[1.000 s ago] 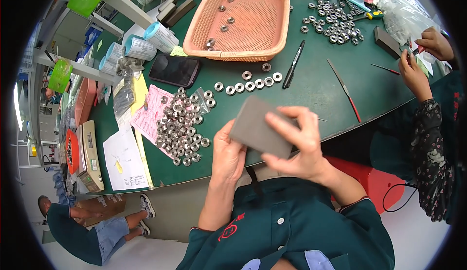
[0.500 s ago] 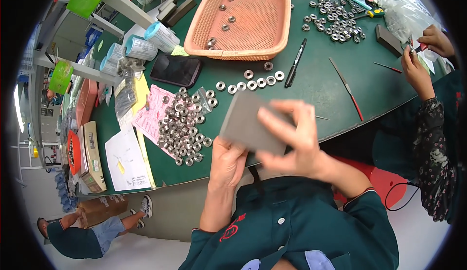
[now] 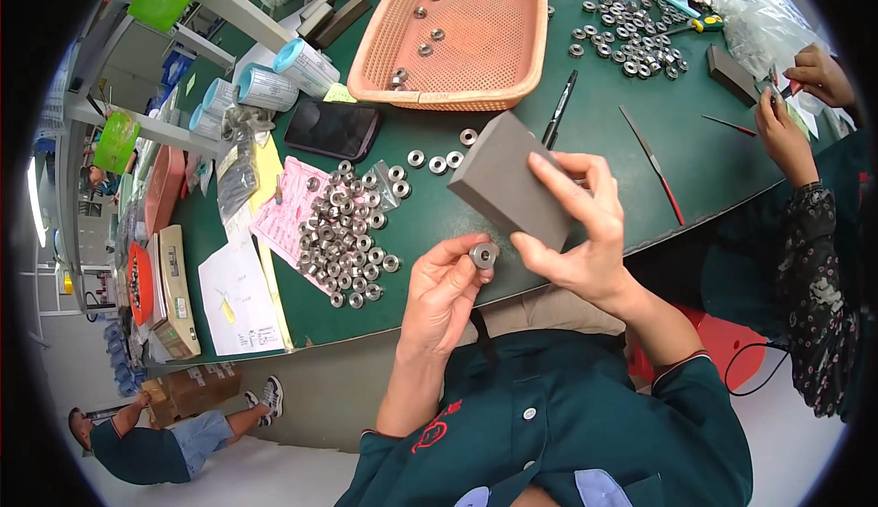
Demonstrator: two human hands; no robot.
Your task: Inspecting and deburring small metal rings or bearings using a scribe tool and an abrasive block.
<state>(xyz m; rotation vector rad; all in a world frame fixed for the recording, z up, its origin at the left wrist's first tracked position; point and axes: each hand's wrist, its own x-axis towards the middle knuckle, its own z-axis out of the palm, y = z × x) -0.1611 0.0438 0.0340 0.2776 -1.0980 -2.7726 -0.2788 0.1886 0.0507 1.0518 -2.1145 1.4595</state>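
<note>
Two hands work just above the near table (image 3: 439,224) edge. The left hand (image 3: 444,292) pinches a small metal ring (image 3: 484,255) between thumb and fingertips, palm turned up, wrist bent back. The ring looks hard, smooth and likely slippery; gripping across its rim seems safest. The right hand (image 3: 576,233) clasps a grey block (image 3: 512,182) by its lower end, fingers wrapped over the face, block tilted beside the ring. The block looks stiff and light. Beyond lie a ring pile (image 3: 347,233), a phone (image 3: 334,129) and a basket (image 3: 448,96).
</note>
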